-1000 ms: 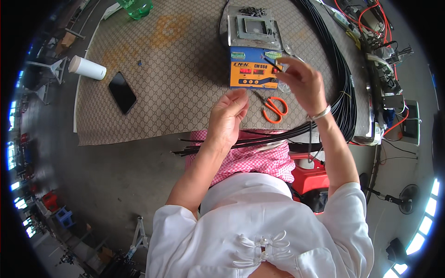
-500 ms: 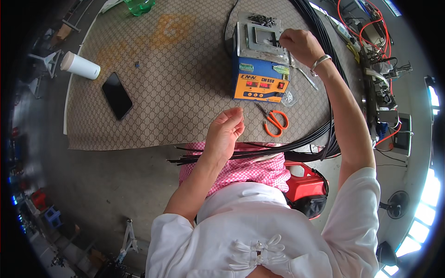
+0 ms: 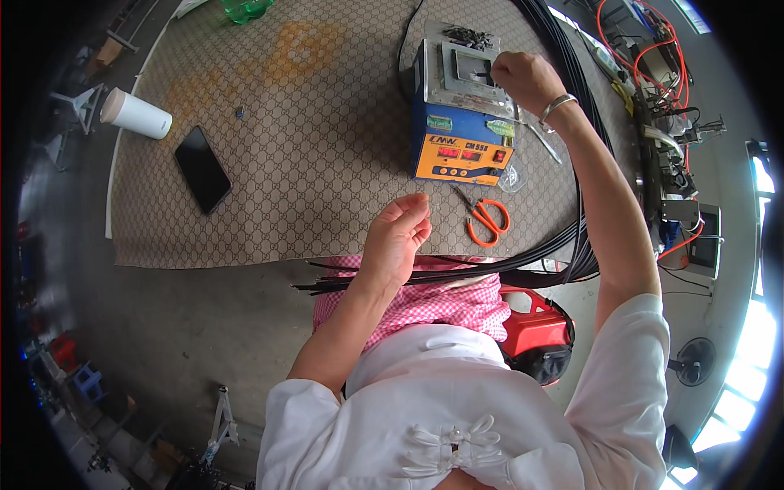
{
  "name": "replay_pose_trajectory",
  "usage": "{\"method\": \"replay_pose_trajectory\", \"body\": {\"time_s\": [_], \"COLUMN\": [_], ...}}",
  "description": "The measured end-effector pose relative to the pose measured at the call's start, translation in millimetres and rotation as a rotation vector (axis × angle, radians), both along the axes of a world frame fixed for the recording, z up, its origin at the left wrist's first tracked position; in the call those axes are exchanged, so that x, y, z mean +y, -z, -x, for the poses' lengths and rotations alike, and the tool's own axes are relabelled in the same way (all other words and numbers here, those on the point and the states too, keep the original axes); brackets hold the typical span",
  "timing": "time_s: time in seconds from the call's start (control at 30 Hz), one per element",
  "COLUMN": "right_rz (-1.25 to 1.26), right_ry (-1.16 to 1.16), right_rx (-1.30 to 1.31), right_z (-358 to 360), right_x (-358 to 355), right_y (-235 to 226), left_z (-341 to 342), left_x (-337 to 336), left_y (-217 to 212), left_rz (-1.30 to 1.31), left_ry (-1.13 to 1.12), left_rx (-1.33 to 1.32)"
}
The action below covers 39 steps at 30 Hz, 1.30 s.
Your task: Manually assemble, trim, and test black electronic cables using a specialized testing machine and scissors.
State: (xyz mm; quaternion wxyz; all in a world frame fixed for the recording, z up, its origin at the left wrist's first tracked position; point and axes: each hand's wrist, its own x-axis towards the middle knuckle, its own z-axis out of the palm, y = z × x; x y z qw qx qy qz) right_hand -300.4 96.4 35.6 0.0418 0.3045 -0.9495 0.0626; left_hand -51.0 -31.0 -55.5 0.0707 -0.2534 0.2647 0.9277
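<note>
A solder pot [image 3: 462,158] with a blue body, an orange front panel and lit red displays stands at the back right of the table. At the right edge of its square metal basin my right hand [image 3: 529,82] is closed in a pinch; a small dark piece shows at the fingertips, too small to name. My left hand [image 3: 398,231] hovers in front of the pot near the table's front edge, thumb and fingers pressed together. What it holds, if anything, cannot be made out. Orange-handled scissors [image 3: 488,222] lie just right of it.
Bundled black cables [image 3: 584,245] run down the right side and across my lap. Dark scraps [image 3: 468,35] lie behind the basin, a thin metal tool [image 3: 545,145] beside the pot. A phone [image 3: 202,170] and white tumbler [image 3: 137,113] lie at left, a green bottle [image 3: 246,8] farther back.
Both hands keep nearly the same pose and place. The whole view has shifted slightly, so the pot and scissors appear a little lower.
</note>
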Motion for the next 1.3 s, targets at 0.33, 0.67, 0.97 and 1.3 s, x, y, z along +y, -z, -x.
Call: {"method": "replay_pose_trajectory", "body": {"time_s": [0.33, 0.67, 0.97, 1.3], "right_rz": [-0.01, 0.472, 1.194, 1.41], "right_ry": [0.017, 0.036, 0.051, -0.013], "right_rx": [-0.025, -0.334, -1.071, -1.164], "right_z": [-2, -31, -137, -187], "right_x": [-3, 16, 23, 23], "right_y": [-1, -12, 1, 28], "left_z": [0, 3, 19, 12], "left_x": [0, 4, 16, 26], "left_y": [2, -11, -42, -65], "left_rz": [0.001, 0.018, 0.257, 0.261], "left_ry": [-0.002, 0.014, -0.065, -0.109], "left_rx": [0.0, 0.041, 0.26, 0.382]}}
